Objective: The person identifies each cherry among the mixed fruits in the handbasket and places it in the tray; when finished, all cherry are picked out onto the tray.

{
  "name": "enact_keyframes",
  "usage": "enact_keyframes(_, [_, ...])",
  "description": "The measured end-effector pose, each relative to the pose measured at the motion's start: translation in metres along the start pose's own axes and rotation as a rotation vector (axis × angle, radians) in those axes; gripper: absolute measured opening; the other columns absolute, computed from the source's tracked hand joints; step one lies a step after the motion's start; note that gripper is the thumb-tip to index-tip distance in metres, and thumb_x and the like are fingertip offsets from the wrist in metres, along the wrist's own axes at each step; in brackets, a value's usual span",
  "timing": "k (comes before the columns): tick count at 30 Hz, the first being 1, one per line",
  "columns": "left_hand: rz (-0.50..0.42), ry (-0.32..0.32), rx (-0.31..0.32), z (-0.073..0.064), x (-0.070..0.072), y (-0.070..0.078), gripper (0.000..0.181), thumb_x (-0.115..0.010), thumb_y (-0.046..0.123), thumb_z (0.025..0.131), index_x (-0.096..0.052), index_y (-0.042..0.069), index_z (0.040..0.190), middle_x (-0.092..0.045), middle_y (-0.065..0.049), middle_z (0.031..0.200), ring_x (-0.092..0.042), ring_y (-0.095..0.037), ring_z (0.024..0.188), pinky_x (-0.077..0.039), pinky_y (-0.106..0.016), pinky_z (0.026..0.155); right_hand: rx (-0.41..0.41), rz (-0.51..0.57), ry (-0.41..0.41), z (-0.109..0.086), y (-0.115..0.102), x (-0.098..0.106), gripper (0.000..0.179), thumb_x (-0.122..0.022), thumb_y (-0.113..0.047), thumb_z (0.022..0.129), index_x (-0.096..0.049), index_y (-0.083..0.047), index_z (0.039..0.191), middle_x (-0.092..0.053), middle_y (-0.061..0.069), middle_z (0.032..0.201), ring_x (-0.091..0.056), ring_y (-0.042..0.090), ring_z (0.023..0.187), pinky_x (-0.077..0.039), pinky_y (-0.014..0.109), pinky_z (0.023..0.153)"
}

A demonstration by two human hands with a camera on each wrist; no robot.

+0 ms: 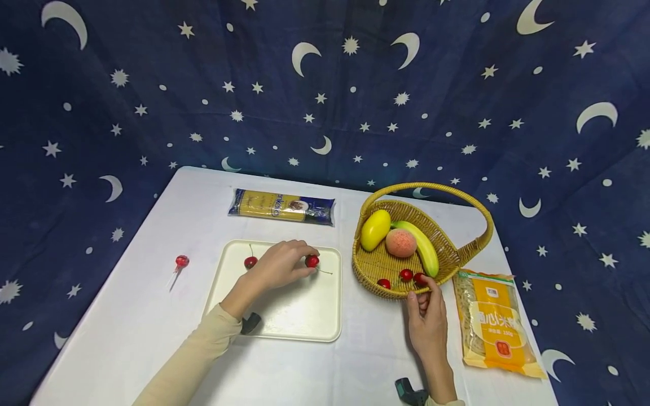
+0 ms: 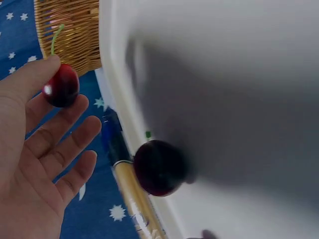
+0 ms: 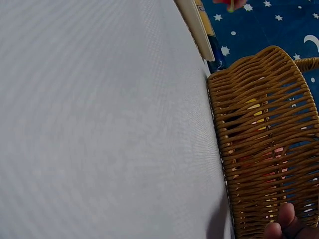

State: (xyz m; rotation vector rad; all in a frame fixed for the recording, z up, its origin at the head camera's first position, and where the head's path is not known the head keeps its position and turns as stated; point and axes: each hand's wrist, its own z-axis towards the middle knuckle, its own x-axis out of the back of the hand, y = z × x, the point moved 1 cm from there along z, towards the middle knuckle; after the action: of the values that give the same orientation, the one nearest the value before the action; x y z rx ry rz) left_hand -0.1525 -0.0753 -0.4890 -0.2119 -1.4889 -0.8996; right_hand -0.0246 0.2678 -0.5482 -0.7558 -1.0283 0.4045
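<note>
In the head view my left hand (image 1: 284,262) is over the cream tray (image 1: 304,332). It pinches a red cherry (image 2: 62,85) with a green stem between thumb and index finger; the other fingers are spread. Another dark cherry (image 2: 159,168) lies on the tray, partly behind the left hand in the head view. My right hand (image 1: 427,316) grips the near rim of the wicker basket (image 1: 365,269), a finger over the edge and the thumb outside. Inside, several cherries (image 1: 405,275) lie near that rim, below a peach (image 1: 401,243), a banana (image 1: 422,248) and a yellow fruit (image 1: 376,230).
A pasta packet (image 1: 284,206) lies behind the tray. To the right of the basket is a yellow noodle bag (image 1: 495,321). A red lollipop (image 1: 181,261) lies left of the tray on the white table (image 1: 137,316). The basket handle (image 1: 426,185) arches upward.
</note>
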Motion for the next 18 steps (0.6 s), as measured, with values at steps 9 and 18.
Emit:
enact_keyframes(9, [0.012,-0.02,-0.009,-0.001,-0.011,-0.002,0.031,-0.08,0.029,0.093,-0.077,0.013,0.119,-0.075,-0.002,0.107,-0.071,-0.02,0.095,-0.059,-0.039,0.09,0.019,0.014,0.007,0.001,0.001,0.0,0.046,-0.065,-0.012,0.104,-0.052,-0.008,0.148,-0.053,0.007,0.092,-0.043,0.011,0.083,-0.033,0.016,0.075])
enact_keyframes(18, [0.07,-0.021,-0.024,0.001,-0.02,-0.002,0.029,-0.081,0.029,0.093,-0.079,0.014,0.117,-0.074,-0.003,0.106,-0.068,-0.021,0.095,-0.057,-0.04,0.09,0.023,0.019,0.009,0.001,0.002,-0.001,0.046,-0.066,-0.013,0.104,-0.052,-0.008,0.147,-0.052,0.005,0.092,-0.042,0.009,0.083,-0.033,0.016,0.075])
